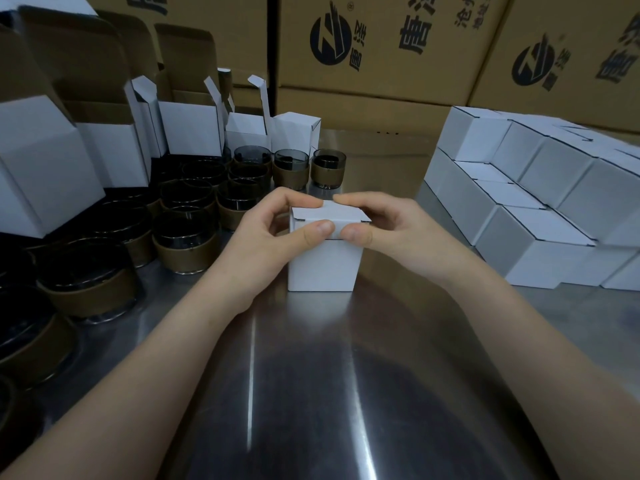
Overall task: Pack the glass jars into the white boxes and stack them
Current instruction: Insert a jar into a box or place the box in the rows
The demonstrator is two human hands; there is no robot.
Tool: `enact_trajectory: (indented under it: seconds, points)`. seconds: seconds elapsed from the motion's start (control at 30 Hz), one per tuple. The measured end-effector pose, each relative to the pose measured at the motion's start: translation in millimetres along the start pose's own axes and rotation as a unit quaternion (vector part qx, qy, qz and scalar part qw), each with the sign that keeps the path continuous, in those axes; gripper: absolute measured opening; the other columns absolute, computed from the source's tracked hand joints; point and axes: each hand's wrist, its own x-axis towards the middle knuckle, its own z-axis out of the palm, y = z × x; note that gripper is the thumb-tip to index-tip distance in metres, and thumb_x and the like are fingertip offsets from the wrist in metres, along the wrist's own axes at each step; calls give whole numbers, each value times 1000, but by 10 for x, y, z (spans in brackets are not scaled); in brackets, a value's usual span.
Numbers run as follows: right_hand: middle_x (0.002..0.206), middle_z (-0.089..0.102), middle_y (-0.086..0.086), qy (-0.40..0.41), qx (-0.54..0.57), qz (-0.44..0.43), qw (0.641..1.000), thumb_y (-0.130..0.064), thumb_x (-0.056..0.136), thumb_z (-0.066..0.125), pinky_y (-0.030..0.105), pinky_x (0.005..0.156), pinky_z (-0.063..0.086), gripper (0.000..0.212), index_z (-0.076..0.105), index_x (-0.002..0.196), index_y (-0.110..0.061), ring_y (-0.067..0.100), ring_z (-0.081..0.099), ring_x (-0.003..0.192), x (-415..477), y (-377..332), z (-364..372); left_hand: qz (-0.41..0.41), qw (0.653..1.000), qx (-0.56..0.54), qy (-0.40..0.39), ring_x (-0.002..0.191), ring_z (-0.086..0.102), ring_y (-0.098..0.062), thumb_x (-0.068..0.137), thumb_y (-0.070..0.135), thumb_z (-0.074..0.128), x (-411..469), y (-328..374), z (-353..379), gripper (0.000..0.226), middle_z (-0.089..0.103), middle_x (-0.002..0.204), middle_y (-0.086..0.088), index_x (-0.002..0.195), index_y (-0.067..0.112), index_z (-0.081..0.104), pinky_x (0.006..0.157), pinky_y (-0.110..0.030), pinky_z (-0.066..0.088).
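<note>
A small white box (pixel 323 265) stands upright on the steel table, in the middle of the view. My left hand (pixel 266 233) grips its top left edge, thumb on the front lip and fingers over the lid flap. My right hand (pixel 388 226) holds the top right the same way, thumb pressed on the front lip. The lid flap lies nearly flat on top. What is inside the box is hidden. Several dark glass jars (pixel 188 244) with brown bands stand in rows at the left. Closed white boxes (pixel 540 188) are stacked in two layers at the right.
Open white boxes (pixel 190 129) with raised flaps stand at the back left behind the jars. Large brown cartons (pixel 381 64) with printed logos form a wall at the back. Bare steel table (pixel 311 375) stretches toward me between my forearms.
</note>
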Motion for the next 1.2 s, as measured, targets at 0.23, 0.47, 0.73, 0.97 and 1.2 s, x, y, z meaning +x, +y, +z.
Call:
enact_trajectory:
  seconds: [0.23, 0.47, 0.73, 0.97, 1.2]
  points:
    - [116, 65, -19, -16, -4, 8, 1000, -46, 68, 73, 23, 99, 46, 59, 62, 122, -28, -2, 60, 113, -2, -6, -17, -11, 1000, 5, -3, 103, 68, -18, 73, 32, 76, -4, 5, -2, 26, 66, 116, -3, 97, 29, 67, 79, -31, 59]
    - [116, 63, -18, -27, 4, 24, 999, -52, 76, 59, 17, 92, 48, 50, 59, 122, -32, -5, 59, 111, -35, -22, -24, -12, 1000, 23, -4, 102, 67, -13, 74, 34, 74, -14, 12, 1, 29, 64, 117, -1, 100, 27, 65, 76, -24, 56]
    - [98, 67, -19, -16, 81, 73, 994, -22, 98, 54, 14, 78, 53, 23, 64, 119, -22, -6, 63, 95, -31, -60, -13, -39, 999, 23, 1, 87, 64, -3, 81, 40, 58, -19, 54, 26, 20, 65, 94, 14, 92, 24, 64, 71, -19, 51]
    - [103, 63, -8, -17, 102, 77, 992, -19, 97, 56, 14, 75, 52, 22, 62, 118, -21, -5, 63, 91, -20, -65, -3, -48, 998, 27, 12, 90, 64, -9, 77, 37, 60, -5, 38, 24, 14, 65, 95, 12, 89, 32, 67, 79, -30, 49]
    - [101, 63, -11, -28, 112, 86, 990, -21, 96, 57, 18, 83, 54, 27, 60, 123, -20, -3, 63, 93, -17, -73, -16, -46, 998, 25, 21, 88, 64, -7, 77, 35, 60, 8, 29, 31, 14, 65, 95, 13, 88, 33, 67, 74, -24, 51]
